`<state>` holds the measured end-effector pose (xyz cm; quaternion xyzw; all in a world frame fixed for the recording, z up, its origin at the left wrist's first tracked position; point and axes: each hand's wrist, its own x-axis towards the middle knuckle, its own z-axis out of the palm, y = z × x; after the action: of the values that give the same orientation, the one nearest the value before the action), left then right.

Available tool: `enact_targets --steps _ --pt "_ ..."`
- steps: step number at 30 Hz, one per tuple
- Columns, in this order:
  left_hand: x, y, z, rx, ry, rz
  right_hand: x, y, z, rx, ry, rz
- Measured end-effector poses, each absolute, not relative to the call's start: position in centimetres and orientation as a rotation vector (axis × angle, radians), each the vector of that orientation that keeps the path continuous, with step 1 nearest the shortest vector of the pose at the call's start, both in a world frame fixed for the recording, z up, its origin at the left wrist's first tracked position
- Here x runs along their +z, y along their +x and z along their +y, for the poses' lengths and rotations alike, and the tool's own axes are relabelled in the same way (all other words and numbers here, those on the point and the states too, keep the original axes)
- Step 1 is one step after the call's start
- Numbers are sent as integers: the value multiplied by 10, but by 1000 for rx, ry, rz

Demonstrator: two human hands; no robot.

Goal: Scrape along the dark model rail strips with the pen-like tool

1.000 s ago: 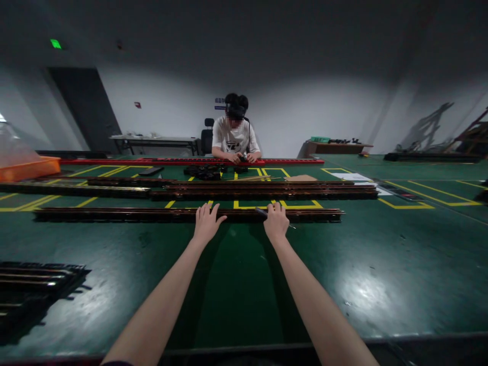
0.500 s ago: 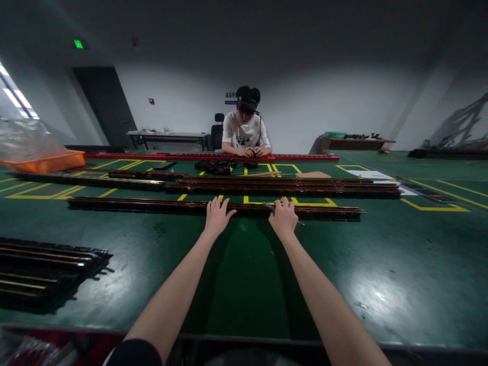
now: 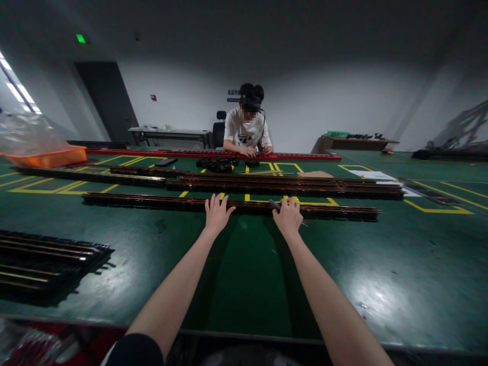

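Left hand spread on the near dark rail, lying across the green surface; right hand closed around a slim tool. Uneven pressure could skew the rail.

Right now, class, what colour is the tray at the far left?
The tray is orange, seen in the head view.

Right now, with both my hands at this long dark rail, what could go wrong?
The tool in your right hand has a thin tip poking out by the rail, so it might scratch something or jab you. Your left hand is also well in from the ends, so if the rail turned, an end could swing and perhaps knock the bundle of rails beyond.
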<state>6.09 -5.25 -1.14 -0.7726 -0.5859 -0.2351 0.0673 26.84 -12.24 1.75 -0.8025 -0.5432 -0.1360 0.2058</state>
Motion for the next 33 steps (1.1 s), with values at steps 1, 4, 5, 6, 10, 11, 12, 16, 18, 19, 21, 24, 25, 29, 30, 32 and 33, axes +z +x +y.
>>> enact_targets --steps 1,4,5,6,10,11,12,16,18,19,21,24,25,29,30,32,33 --pt "-12 60 -52 -710 -2328 -1770 17 268 -122 -389 -2247 -1488" --pt "-12 59 -52 -718 -2310 -1784 16 266 -120 -471 -2266 -1451" --pt "-12 59 -53 -721 -2306 -1790 16 266 -120 -505 -2283 -1422" --pt "-11 59 -53 -721 -2305 -1794 15 266 -120 -531 -2302 -1387" --pt "-10 60 -55 -724 -2314 -1786 15 270 -122 -535 -2282 -1383" --pt "-9 61 -55 -725 -2315 -1785 15 270 -122 -515 -2241 -1451" --pt "-9 61 -55 -725 -2316 -1786 15 270 -123 -491 -2197 -1531" --pt "-7 61 -56 -713 -2331 -1796 15 268 -122 -443 -2175 -1599" --pt "-7 60 -56 -712 -2336 -1806 15 267 -121 -467 -2214 -1517" --pt "-7 60 -56 -713 -2337 -1812 14 267 -120 -481 -2226 -1481" --pt "-8 59 -56 -727 -2324 -1821 14 267 -119 -491 -2261 -1396" --pt "-10 59 -55 -751 -2290 -1834 14 269 -120 -479 -2336 -1241" --pt "-10 59 -54 -756 -2282 -1840 15 270 -121 -475 -2341 -1238" --pt "-11 60 -53 -757 -2289 -1843 17 272 -124 -446 -2201 -1505" --pt "-11 60 -53 -755 -2293 -1845 17 272 -124 -439 -2163 -1565" --pt "-10 59 -53 -746 -2301 -1858 16 271 -124 -423 -2153 -1577" --pt "-10 59 -53 -743 -2304 -1865 16 270 -123 -411 -2176 -1539"
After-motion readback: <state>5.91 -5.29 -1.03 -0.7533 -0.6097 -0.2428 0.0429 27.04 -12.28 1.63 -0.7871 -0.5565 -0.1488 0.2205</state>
